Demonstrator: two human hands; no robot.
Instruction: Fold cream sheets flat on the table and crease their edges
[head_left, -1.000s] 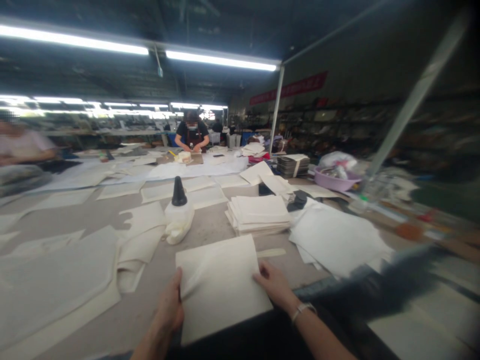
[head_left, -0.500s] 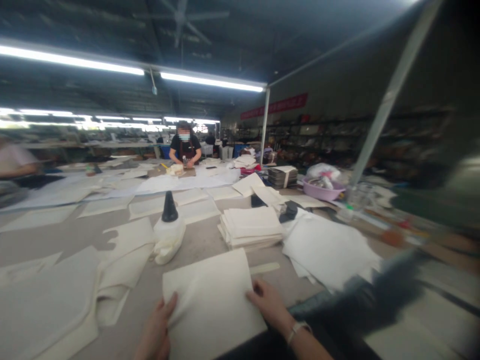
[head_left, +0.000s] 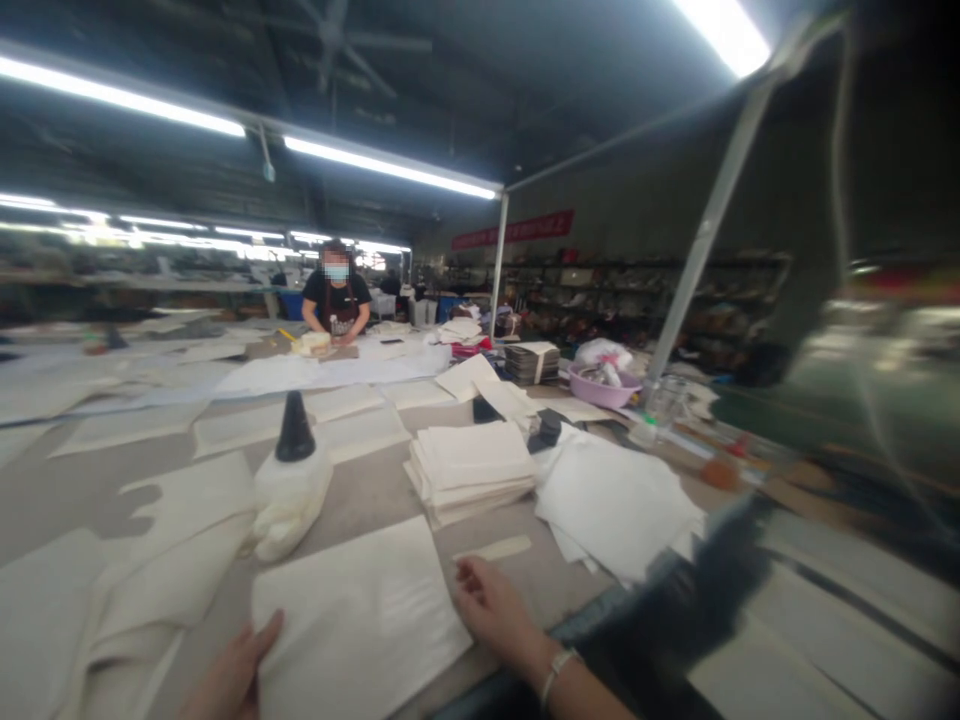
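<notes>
A cream fabric sheet (head_left: 352,615) lies flat on the grey table (head_left: 367,490) right in front of me. My left hand (head_left: 232,675) rests at the sheet's lower left edge, thumb on the cloth, fingers mostly out of frame. My right hand (head_left: 491,610) sits at the sheet's right edge with fingers loosely curled, touching the table; a bracelet is on its wrist. Just beyond the right hand lies a narrow cream strip (head_left: 491,549). Neither hand lifts anything.
A glue bottle with a black cone cap (head_left: 289,480) stands left of a stack of cream sheets (head_left: 469,470). White sheets (head_left: 615,505) lie to the right, a purple basin (head_left: 604,385) behind. A dark blurred object (head_left: 697,590) crosses the lower right. A masked person (head_left: 335,305) works across the table.
The view has swung up and to the right, so the sheet and both hands sit lower and further left. My right hand has come off the sheet's edge.
</notes>
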